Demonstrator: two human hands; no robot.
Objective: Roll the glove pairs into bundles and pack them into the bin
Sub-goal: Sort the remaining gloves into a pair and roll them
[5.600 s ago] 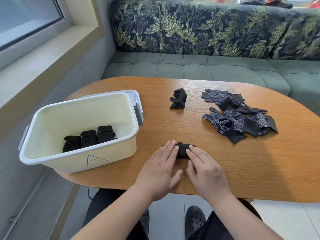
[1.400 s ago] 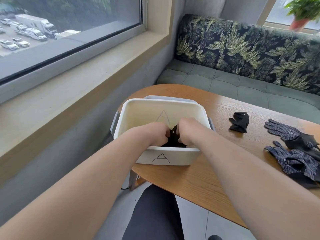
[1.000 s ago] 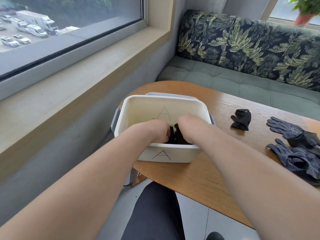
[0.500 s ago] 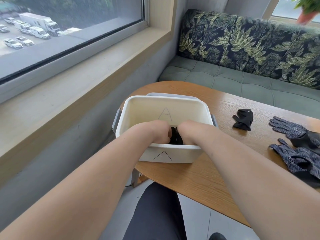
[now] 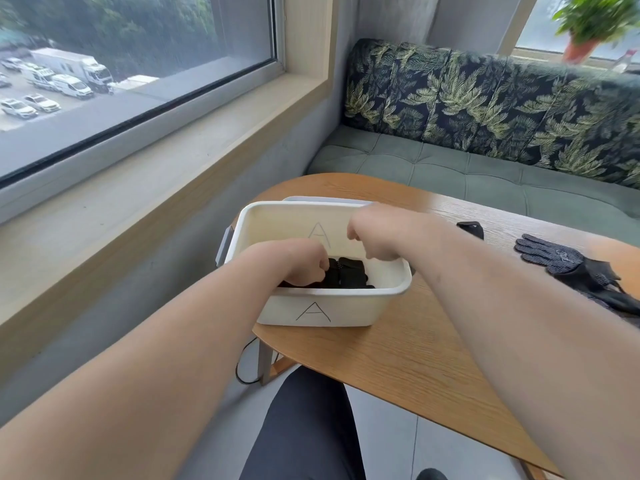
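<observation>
Packing step: left hand (image 5: pixel 300 264), fingers curled onto the black glove bundles (image 5: pixel 348 274) inside the bin (image 5: pixel 384 292) (grip indeterminable), right hand (image 5: pixel 378 234) curled and empty above; next, presumably, rolling the dotted gloves (image 5: pixel 554 256) lying at right.

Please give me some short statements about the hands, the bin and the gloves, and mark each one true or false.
1. The left hand is down inside the bin. True.
2. The right hand grips a glove. False: it is curled above the bin, and nothing shows in it.
3. Black bundles lie in the bin. True.
4. The dotted gloves lie in the bin. False: they lie on the table.
</observation>
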